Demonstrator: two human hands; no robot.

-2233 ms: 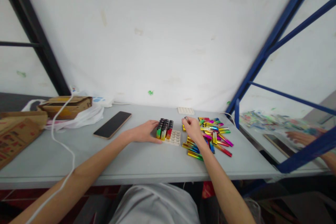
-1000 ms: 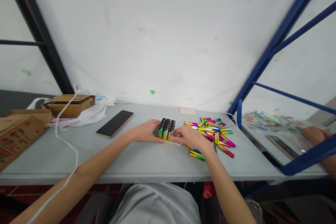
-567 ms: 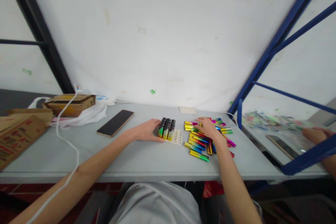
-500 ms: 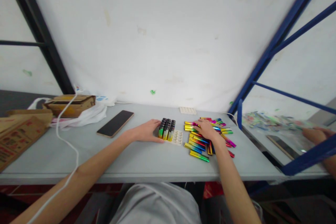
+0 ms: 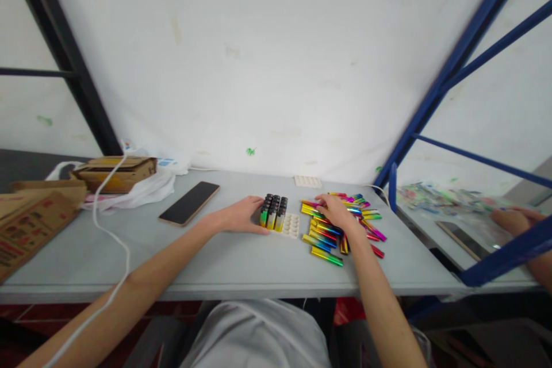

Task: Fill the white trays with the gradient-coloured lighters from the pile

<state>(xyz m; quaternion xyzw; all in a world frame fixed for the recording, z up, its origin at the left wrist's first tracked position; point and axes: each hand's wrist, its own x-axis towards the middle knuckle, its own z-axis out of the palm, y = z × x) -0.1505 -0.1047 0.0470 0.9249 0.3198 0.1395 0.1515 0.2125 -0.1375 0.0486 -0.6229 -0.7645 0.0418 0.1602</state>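
Note:
Upright lighters (image 5: 271, 218) with black tops and shiny yellow-green bodies stand in rows in a white tray (image 5: 292, 226) with round holes. My left hand (image 5: 244, 215) holds the tray's left side, thumb at the front corner and fingers behind. Over a loose pile of shiny coloured lighters (image 5: 323, 240), my right hand (image 5: 338, 211) hovers or rests with fingers apart. Its fingertips are at the pile's upper left, close to yellow and pink lighters. Part of the pile is hidden under this hand, and nothing is visibly gripped in it.
A phone (image 5: 190, 203) lies left of the tray. Another white holed tray (image 5: 307, 181) is near the wall. Cardboard boxes (image 5: 116, 173) and a white plastic bag (image 5: 146, 192) are at left. A white cable (image 5: 112, 236) hangs across my left side. A blue metal frame (image 5: 425, 109) stands at right.
My right hand has shifted slightly left and back over the pile, its fingers lifting a little. My left hand and the tray stay in place.

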